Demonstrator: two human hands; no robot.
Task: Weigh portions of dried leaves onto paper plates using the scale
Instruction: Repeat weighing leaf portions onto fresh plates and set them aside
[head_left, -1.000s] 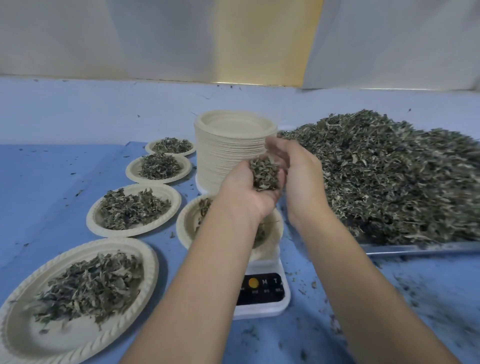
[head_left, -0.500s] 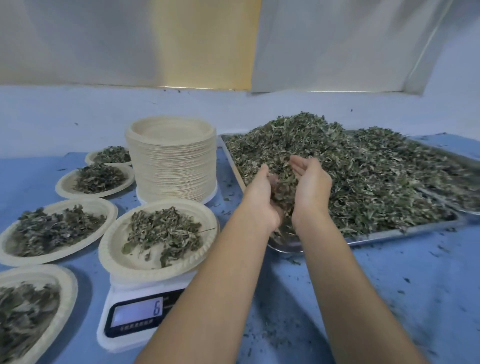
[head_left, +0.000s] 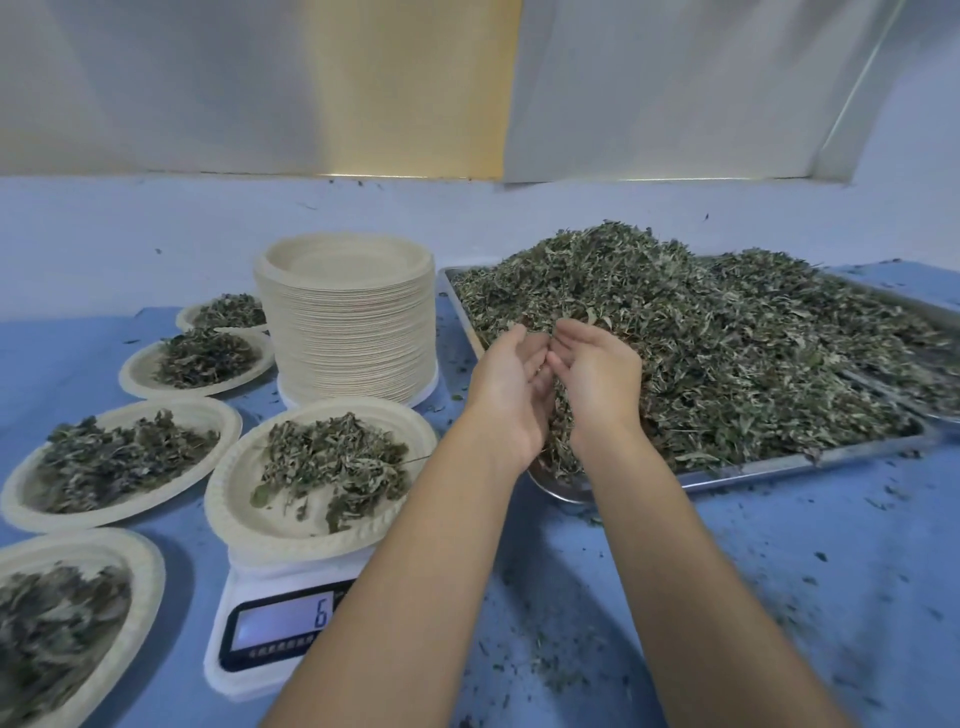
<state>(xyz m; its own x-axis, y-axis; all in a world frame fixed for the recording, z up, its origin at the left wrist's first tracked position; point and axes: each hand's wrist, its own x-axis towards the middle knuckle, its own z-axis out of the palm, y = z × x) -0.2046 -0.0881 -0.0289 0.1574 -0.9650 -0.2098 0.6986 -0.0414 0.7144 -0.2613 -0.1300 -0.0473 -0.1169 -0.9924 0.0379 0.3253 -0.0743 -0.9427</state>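
Observation:
A white scale stands at lower left with a 6 on its display. A paper plate with a small heap of dried leaves sits on top of it. My left hand and my right hand are cupped side by side, palms facing each other, at the near left corner of a metal tray. The tray is heaped with a big pile of dried leaves. Both hands' fingers are relaxed, touching the pile, and no leaves lie in the palms.
A tall stack of paper plates stands behind the scale. Several filled plates lie in a row along the left. Leaf crumbs dot the blue table at right. A white wall rises behind.
The handful held over the scale plate a second ago now lies on that plate. Both hands moved right to the tray, first cupping a few leaves, and now sit lower against the pile.

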